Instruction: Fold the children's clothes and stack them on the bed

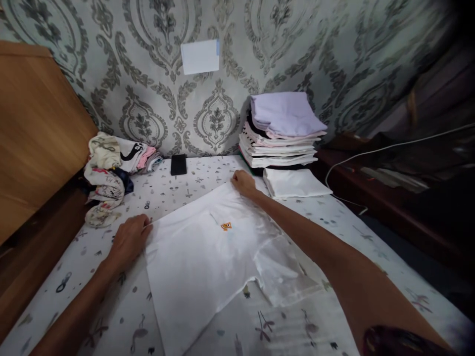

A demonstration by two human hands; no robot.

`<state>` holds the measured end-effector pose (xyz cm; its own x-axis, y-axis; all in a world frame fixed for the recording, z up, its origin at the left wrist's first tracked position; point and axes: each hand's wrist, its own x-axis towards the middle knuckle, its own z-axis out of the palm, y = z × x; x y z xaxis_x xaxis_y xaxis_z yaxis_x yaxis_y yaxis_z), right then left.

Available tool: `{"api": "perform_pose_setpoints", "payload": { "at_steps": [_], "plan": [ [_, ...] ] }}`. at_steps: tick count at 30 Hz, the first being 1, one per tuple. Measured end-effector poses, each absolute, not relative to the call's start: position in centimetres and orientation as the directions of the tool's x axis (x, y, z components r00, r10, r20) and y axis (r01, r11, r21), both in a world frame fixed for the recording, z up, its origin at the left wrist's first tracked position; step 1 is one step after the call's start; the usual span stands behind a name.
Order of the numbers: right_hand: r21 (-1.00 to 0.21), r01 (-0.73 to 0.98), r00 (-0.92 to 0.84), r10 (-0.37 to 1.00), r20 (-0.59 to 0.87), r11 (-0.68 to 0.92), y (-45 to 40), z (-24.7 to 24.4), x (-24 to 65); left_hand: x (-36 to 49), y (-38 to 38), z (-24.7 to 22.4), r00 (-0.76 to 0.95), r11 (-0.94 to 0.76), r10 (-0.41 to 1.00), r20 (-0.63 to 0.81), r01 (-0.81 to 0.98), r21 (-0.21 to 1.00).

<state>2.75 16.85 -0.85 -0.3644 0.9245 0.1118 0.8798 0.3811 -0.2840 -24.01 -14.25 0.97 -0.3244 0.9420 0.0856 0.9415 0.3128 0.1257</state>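
Observation:
A white shirt (200,262) with a small orange-and-yellow printed motif lies spread on the patterned bedsheet, one thin sleeve reaching out to the right. My left hand (131,236) pinches its upper left corner, fingers closed on the cloth. At the far upper corner, my right hand (244,183) is closed on the shirt's edge in a fist. Between the two hands the edge runs in a straight, taut line. Just right of my right hand rests a folded white garment (297,183).
A tall stack of folded clothes (282,143), lavender on top, stands against the wall. Rumpled clothes (107,173) lie at the left by a wooden panel (40,133). A black flat object (178,164) sits near the wall. A white cable (389,146) crosses at the right.

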Motion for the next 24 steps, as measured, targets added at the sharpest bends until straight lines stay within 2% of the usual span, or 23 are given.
{"api": "perform_pose_setpoints", "payload": {
  "at_steps": [2, 4, 7, 9, 12, 16, 19, 22, 24],
  "plan": [
    [-0.286, 0.866, -0.384, 0.912, 0.143, 0.410, 15.9, -0.7, 2.6, -23.4, -14.1, 0.7, -0.262, 0.254, 0.945, 0.197, 0.965, 0.065],
    [-0.283, 0.791, -0.498, 0.840, 0.217, 0.542, 14.4, -1.0, 2.5, -22.4, -14.0, -0.1, -0.143, 0.132, 0.948, 0.285, 0.989, 0.061],
    [-0.250, 0.572, -0.741, 0.623, 0.250, 0.781, 12.1, -2.3, 2.8, -21.3, -14.3, -2.0, 0.015, -0.039, 0.967, 0.254, 0.995, 0.092],
    [-0.248, 0.521, -0.805, 0.567, 0.176, 0.817, 11.2, -3.3, 3.2, -21.1, -14.7, -3.1, 0.054, -0.070, 0.983, 0.177, 0.994, 0.085],
    [-0.263, 0.592, -0.765, 0.634, 0.113, 0.762, 10.9, -3.5, 4.4, -21.7, -15.7, -3.9, 0.038, -0.044, 0.993, 0.111, 0.998, 0.054],
    [-0.305, 0.629, -0.686, 0.695, 0.216, 0.715, 9.6, -1.5, 8.4, -21.3, -17.8, -3.0, 0.037, -0.046, 0.989, 0.142, 0.997, 0.065],
    [-0.358, 0.686, -0.595, 0.772, 0.224, 0.633, 6.1, 0.1, 13.8, -18.7, -20.4, -1.5, 0.138, -0.166, 0.977, 0.160, 0.970, 0.180],
    [-0.373, 0.812, -0.437, 0.891, 0.119, 0.448, 1.5, 0.9, 19.4, -15.4, -23.1, -0.3, 0.305, -0.308, 0.950, 0.059, 0.902, 0.303],
    [-0.352, 0.858, -0.380, 0.923, 0.058, 0.375, -1.4, 0.8, 22.1, -13.8, -24.4, -0.1, 0.370, -0.359, 0.929, 0.024, 0.880, 0.312]
  ]
}}
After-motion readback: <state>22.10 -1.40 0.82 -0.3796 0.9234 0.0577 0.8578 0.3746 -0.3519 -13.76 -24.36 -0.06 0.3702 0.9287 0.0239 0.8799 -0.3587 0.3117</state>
